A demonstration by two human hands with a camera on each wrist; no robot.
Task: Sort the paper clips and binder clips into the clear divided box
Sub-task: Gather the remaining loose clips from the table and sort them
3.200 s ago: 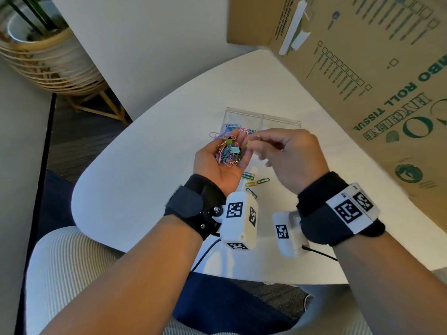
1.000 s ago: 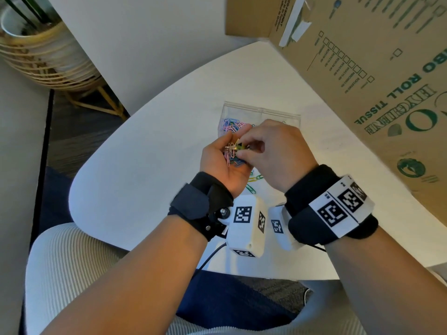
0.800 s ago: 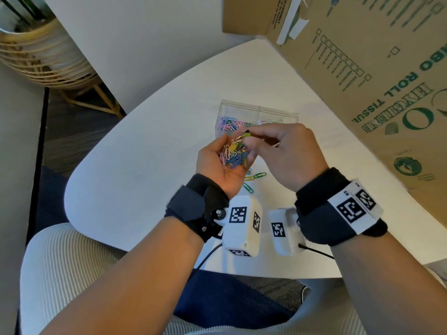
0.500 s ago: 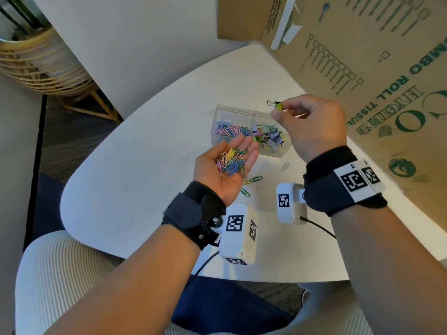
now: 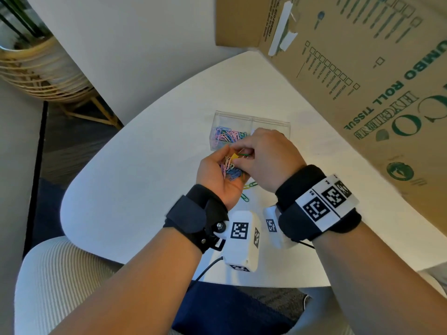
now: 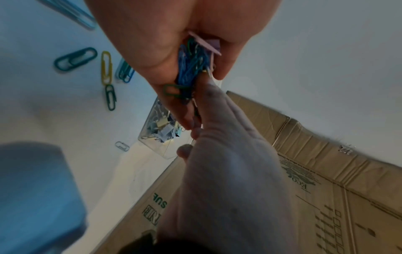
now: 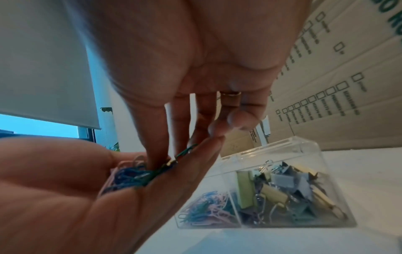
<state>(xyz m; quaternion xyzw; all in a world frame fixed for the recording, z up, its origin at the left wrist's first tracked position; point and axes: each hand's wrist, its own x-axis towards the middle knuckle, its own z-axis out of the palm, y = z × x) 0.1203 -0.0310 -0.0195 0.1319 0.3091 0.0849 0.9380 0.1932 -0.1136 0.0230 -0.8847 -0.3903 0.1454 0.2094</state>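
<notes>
Fingers (image 7: pixel 158 130) of our right hand (image 5: pixel 263 158) reach down into the heap of clips (image 5: pixel 229 169) cupped in our left hand (image 5: pixel 217 175), thumb and forefinger closing on a green paper clip (image 7: pixel 185 152) at the top of the heap; whether it is fully pinched we cannot tell. Our left hand lies palm up with its fingers curled loosely round the heap, which is mostly blue and pink paper clips with a yellow binder clip (image 5: pixel 234 156) and a lilac binder clip (image 6: pixel 206 43) among them.

Just beyond our hands the clear divided box (image 5: pixel 271 122) stands on the white worktop (image 5: pixel 145 189). Its left compartment holds coloured paper clips (image 7: pixel 208 206), its right compartment binder clips (image 7: pixel 282 187) in yellow, blue and green. A few loose paper clips (image 6: pixel 106 67) lie on the worktop below our left hand. A cardboard carton (image 5: pixel 362 81) leans over the right side.
</notes>
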